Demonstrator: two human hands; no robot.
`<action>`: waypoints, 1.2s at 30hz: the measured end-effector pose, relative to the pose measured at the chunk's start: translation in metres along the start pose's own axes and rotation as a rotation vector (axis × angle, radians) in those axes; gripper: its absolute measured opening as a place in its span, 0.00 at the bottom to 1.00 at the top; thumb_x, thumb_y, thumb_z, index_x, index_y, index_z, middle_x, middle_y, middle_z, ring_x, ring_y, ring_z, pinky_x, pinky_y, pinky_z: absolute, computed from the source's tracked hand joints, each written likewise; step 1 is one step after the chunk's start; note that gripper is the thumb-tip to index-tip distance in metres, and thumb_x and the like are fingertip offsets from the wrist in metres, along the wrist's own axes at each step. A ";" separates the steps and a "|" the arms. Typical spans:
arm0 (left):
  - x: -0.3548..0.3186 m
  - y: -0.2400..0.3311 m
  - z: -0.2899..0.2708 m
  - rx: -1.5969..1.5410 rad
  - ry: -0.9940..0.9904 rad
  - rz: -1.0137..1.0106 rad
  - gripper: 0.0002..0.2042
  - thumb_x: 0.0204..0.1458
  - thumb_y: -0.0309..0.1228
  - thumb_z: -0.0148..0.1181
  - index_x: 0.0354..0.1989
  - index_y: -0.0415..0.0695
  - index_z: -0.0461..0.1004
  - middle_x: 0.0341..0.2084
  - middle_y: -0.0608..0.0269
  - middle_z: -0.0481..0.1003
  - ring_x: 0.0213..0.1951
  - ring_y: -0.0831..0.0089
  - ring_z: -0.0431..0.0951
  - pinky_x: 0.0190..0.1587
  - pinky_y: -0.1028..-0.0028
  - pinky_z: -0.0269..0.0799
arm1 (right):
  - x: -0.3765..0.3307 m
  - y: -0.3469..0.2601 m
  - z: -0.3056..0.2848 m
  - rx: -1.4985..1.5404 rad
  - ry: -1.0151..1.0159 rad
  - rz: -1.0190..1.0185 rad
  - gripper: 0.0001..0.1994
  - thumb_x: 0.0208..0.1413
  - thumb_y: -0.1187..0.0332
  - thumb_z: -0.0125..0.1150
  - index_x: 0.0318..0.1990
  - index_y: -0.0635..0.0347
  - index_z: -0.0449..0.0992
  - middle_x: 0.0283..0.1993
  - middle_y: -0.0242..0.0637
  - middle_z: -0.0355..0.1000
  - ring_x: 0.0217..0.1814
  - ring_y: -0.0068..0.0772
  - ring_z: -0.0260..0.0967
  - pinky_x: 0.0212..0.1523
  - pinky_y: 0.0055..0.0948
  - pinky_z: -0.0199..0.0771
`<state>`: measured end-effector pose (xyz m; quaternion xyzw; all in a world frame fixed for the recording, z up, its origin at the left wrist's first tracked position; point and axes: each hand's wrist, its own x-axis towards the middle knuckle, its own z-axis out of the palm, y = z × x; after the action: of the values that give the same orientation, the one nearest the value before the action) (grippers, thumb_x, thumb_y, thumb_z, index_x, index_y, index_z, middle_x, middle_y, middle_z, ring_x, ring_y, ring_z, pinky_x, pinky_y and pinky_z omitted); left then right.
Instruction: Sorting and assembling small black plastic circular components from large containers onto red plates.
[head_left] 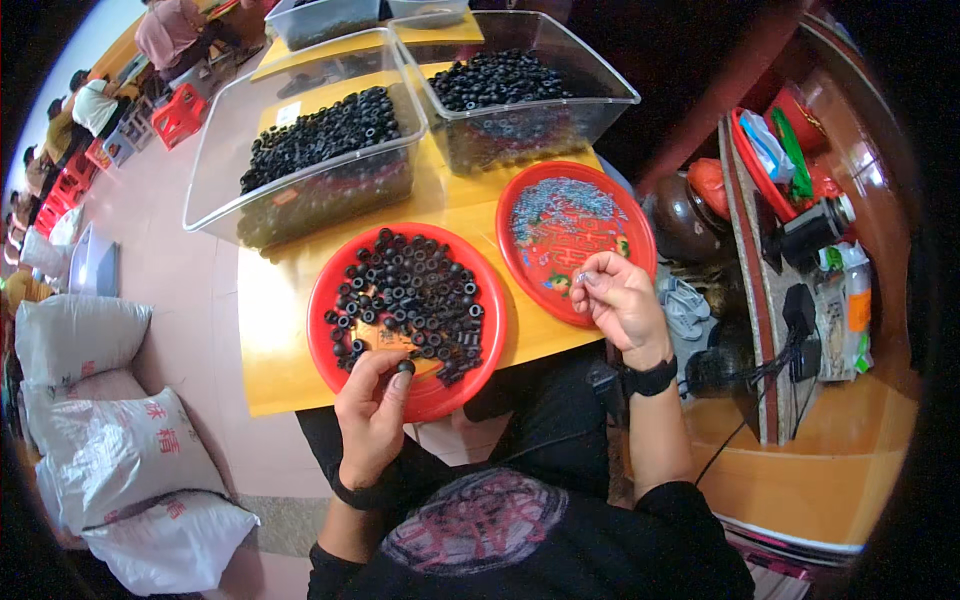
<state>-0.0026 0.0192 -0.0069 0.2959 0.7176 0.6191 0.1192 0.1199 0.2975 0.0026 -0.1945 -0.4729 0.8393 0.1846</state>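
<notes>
Yellow table [300, 330] is seen carrying two clear plastic bins [300, 150] of black rings along its far edge and two red plates nearer the person. At the left plate [330, 290], heaped with black rings, one black ring [405, 367] is pinched by the left hand [372, 410]. Over the right plate [540, 270] of small silvery pieces, one tiny piece [583, 277] is clamped in the right hand [620, 300].

Yellow table [290, 380], pinkish tiled floor [190, 270], white sacks [120, 450] left.
</notes>
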 end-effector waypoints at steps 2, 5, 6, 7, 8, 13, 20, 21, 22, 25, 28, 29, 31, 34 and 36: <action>-0.004 0.005 0.000 -0.463 0.037 -0.267 0.11 0.50 0.21 0.52 0.42 0.35 0.68 0.30 0.62 0.70 0.33 0.74 0.71 0.39 0.78 0.67 | -0.008 0.007 0.024 -0.049 -0.039 -0.013 0.03 0.53 0.77 0.52 0.35 0.65 0.68 0.31 0.36 0.70 0.31 0.25 0.69 0.31 0.22 0.71; -0.008 -0.003 0.001 -0.916 -0.085 -0.374 0.11 0.52 0.23 0.51 0.44 0.37 0.68 0.30 0.58 0.71 0.31 0.73 0.71 0.35 0.77 0.67 | -0.021 0.021 0.065 -0.286 -0.128 -0.020 0.03 0.53 0.78 0.51 0.35 0.66 0.68 0.31 0.36 0.70 0.32 0.23 0.69 0.33 0.21 0.71; -0.010 -0.002 0.000 -0.955 -0.092 -0.424 0.10 0.53 0.24 0.50 0.44 0.37 0.68 0.30 0.56 0.71 0.30 0.72 0.70 0.33 0.76 0.67 | -0.025 0.028 0.078 -0.321 -0.140 -0.016 0.03 0.53 0.78 0.51 0.36 0.67 0.68 0.31 0.36 0.69 0.32 0.22 0.69 0.33 0.20 0.71; -0.010 -0.002 0.001 -0.983 -0.095 -0.450 0.10 0.53 0.24 0.50 0.43 0.37 0.68 0.29 0.56 0.70 0.30 0.72 0.71 0.34 0.76 0.67 | -0.030 0.033 0.090 -0.362 -0.139 -0.015 0.03 0.54 0.78 0.51 0.36 0.67 0.69 0.31 0.35 0.69 0.32 0.21 0.69 0.33 0.20 0.71; -0.011 -0.004 0.000 -1.026 -0.121 -0.450 0.10 0.53 0.25 0.51 0.43 0.37 0.67 0.29 0.56 0.70 0.30 0.72 0.71 0.34 0.75 0.67 | -0.034 0.039 0.098 -0.386 -0.152 -0.040 0.04 0.54 0.78 0.51 0.36 0.67 0.69 0.32 0.34 0.69 0.33 0.20 0.68 0.33 0.20 0.70; -0.013 -0.008 -0.007 -1.096 -0.129 -0.448 0.10 0.53 0.25 0.51 0.42 0.37 0.67 0.30 0.55 0.71 0.30 0.70 0.72 0.35 0.74 0.69 | -0.042 0.048 0.132 -0.753 -0.206 -0.313 0.03 0.47 0.80 0.54 0.30 0.66 0.70 0.28 0.39 0.68 0.31 0.31 0.69 0.32 0.26 0.68; -0.015 -0.006 -0.012 -1.139 -0.131 -0.448 0.10 0.53 0.24 0.51 0.43 0.37 0.66 0.32 0.56 0.72 0.32 0.71 0.72 0.37 0.74 0.69 | -0.045 0.048 0.143 -0.887 -0.240 -0.421 0.04 0.45 0.81 0.54 0.31 0.67 0.69 0.29 0.42 0.68 0.31 0.38 0.69 0.33 0.29 0.68; -0.015 -0.008 -0.013 -1.151 -0.169 -0.411 0.10 0.53 0.24 0.50 0.44 0.37 0.67 0.34 0.57 0.72 0.34 0.72 0.73 0.39 0.75 0.69 | -0.044 0.049 0.142 -0.889 -0.244 -0.419 0.04 0.45 0.81 0.54 0.31 0.67 0.69 0.29 0.42 0.68 0.31 0.38 0.69 0.33 0.29 0.68; -0.015 -0.009 -0.011 -1.153 -0.165 -0.411 0.10 0.53 0.24 0.50 0.44 0.37 0.67 0.34 0.57 0.72 0.34 0.72 0.73 0.39 0.75 0.69 | -0.044 0.050 0.141 -0.895 -0.234 -0.440 0.04 0.46 0.81 0.56 0.31 0.66 0.69 0.30 0.40 0.69 0.30 0.31 0.68 0.31 0.25 0.67; -0.015 -0.014 -0.008 -1.101 -0.094 -0.359 0.13 0.51 0.23 0.52 0.46 0.36 0.65 0.36 0.58 0.71 0.34 0.72 0.71 0.39 0.75 0.67 | -0.044 0.050 0.143 -0.911 -0.229 -0.454 0.05 0.45 0.82 0.55 0.31 0.67 0.69 0.30 0.40 0.68 0.31 0.32 0.68 0.31 0.25 0.67; -0.015 -0.015 -0.008 -1.122 -0.065 -0.308 0.13 0.51 0.23 0.52 0.46 0.36 0.65 0.38 0.59 0.70 0.36 0.74 0.69 0.40 0.76 0.66 | -0.043 0.052 0.145 -0.923 -0.240 -0.494 0.06 0.44 0.83 0.54 0.31 0.67 0.68 0.30 0.43 0.67 0.33 0.41 0.68 0.34 0.30 0.69; -0.014 -0.009 -0.010 -1.091 -0.055 -0.330 0.12 0.52 0.23 0.51 0.45 0.36 0.66 0.38 0.60 0.70 0.36 0.74 0.70 0.40 0.76 0.66 | -0.043 0.054 0.145 -0.924 -0.250 -0.541 0.06 0.44 0.83 0.54 0.31 0.67 0.68 0.31 0.43 0.67 0.33 0.41 0.68 0.34 0.30 0.68; -0.015 -0.006 -0.012 -1.059 -0.045 -0.352 0.11 0.52 0.23 0.51 0.44 0.36 0.66 0.37 0.60 0.70 0.36 0.74 0.70 0.40 0.76 0.66 | -0.042 0.055 0.144 -0.937 -0.252 -0.543 0.06 0.44 0.83 0.55 0.31 0.67 0.68 0.31 0.42 0.68 0.32 0.38 0.68 0.33 0.28 0.68; -0.017 -0.010 -0.014 -1.030 -0.083 -0.441 0.10 0.52 0.23 0.51 0.43 0.37 0.66 0.36 0.59 0.71 0.35 0.74 0.71 0.38 0.76 0.68 | -0.042 0.055 0.145 -0.948 -0.258 -0.552 0.06 0.45 0.83 0.56 0.31 0.67 0.69 0.31 0.42 0.69 0.31 0.34 0.69 0.31 0.25 0.68; -0.017 -0.016 -0.016 -1.147 -0.162 -0.398 0.09 0.53 0.22 0.49 0.43 0.38 0.67 0.36 0.57 0.72 0.35 0.73 0.73 0.36 0.76 0.70 | -0.042 0.056 0.146 -0.946 -0.262 -0.560 0.06 0.45 0.83 0.56 0.31 0.67 0.69 0.30 0.42 0.69 0.31 0.34 0.69 0.31 0.25 0.68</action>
<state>-0.0023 -0.0046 -0.0220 0.0911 0.3002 0.8480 0.4272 0.0757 0.1441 0.0305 -0.0174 -0.8502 0.4719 0.2329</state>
